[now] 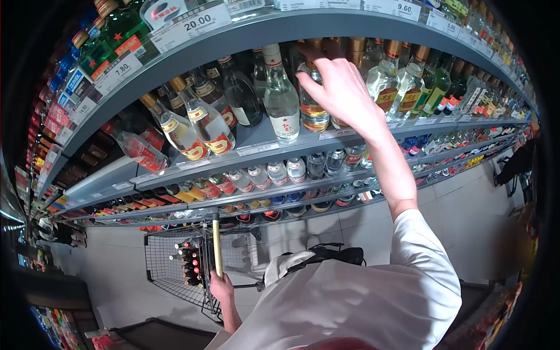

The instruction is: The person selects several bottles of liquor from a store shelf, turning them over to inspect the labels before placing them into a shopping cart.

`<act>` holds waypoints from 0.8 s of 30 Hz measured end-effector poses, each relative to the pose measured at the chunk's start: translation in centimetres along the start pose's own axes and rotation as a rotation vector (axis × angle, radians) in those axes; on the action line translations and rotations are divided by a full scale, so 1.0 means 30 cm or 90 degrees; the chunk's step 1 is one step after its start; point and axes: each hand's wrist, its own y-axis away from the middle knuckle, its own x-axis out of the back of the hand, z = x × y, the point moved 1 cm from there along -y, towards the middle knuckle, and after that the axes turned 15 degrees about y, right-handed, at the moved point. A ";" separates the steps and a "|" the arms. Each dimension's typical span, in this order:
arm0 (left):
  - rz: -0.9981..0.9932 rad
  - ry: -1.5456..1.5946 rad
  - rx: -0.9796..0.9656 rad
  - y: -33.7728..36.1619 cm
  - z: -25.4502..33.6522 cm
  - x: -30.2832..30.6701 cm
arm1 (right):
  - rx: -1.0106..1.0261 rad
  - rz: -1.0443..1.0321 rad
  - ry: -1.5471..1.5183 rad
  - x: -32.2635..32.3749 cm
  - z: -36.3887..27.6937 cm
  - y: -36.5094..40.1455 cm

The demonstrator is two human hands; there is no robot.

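My right hand (pixel 338 81) reaches under the upper shelf among the liquor bottles. Its thumb and fingers are spread, overlapping the neck and shoulder of a clear bottle with an amber-patterned lower part (pixel 315 115); the farthest fingertips are in shadow. Just left stands a white-capped clear bottle (pixel 282 99) with a red star on its label. To the right are gold-capped bottles (pixel 383 81) with red and yellow labels. My left hand (pixel 220 287) is closed round the pale handle bar (pixel 217 248) of a shopping cart (pixel 169 254) low in the view.
Several dark bottles (pixel 191 262) stand in the cart. The upper shelf edge (pixel 326 26) with price tags arches over my right hand. Lower shelves hold rows of small clear bottles (pixel 296 169). Tiled floor (pixel 466 216) lies to the right, and a dark bag (pixel 338 254) hangs at my front.
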 end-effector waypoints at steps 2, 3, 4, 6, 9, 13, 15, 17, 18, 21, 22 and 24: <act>0.003 -0.012 -0.009 -0.005 -0.022 -0.016 | 0.011 0.033 -0.060 0.015 -0.009 -0.001; 0.002 -0.009 -0.007 -0.007 -0.019 -0.017 | 0.012 0.022 -0.066 0.012 -0.005 0.005; 0.003 -0.005 -0.003 -0.007 -0.019 -0.014 | 0.009 0.022 -0.069 0.006 -0.005 0.018; 0.001 -0.012 -0.006 -0.006 -0.008 -0.011 | 0.010 0.141 -0.041 -0.008 -0.006 0.047; 0.004 -0.027 -0.005 -0.007 -0.008 -0.010 | -0.005 0.140 -0.115 -0.043 -0.004 0.080; 0.011 -0.052 -0.002 -0.010 -0.017 -0.018 | 0.051 0.283 -0.182 -0.113 0.007 0.122; 0.013 -0.060 -0.005 -0.013 -0.012 -0.019 | 0.102 0.393 -0.169 -0.132 0.007 0.133; 0.014 -0.059 -0.010 -0.009 -0.005 -0.016 | 0.103 0.407 -0.184 -0.155 0.010 0.151; 0.014 -0.056 -0.006 -0.006 -0.001 -0.013 | 0.102 0.420 -0.200 -0.154 0.011 0.157; 0.031 -0.044 -0.041 -0.003 0.006 -0.011 | 0.128 0.434 -0.173 -0.082 0.017 0.170; 0.028 -0.052 -0.030 -0.003 0.016 -0.006 | 0.137 0.429 -0.166 -0.051 0.016 0.177; 0.031 -0.054 -0.028 -0.006 0.004 -0.010 | 0.089 0.460 -0.271 -0.008 0.002 0.195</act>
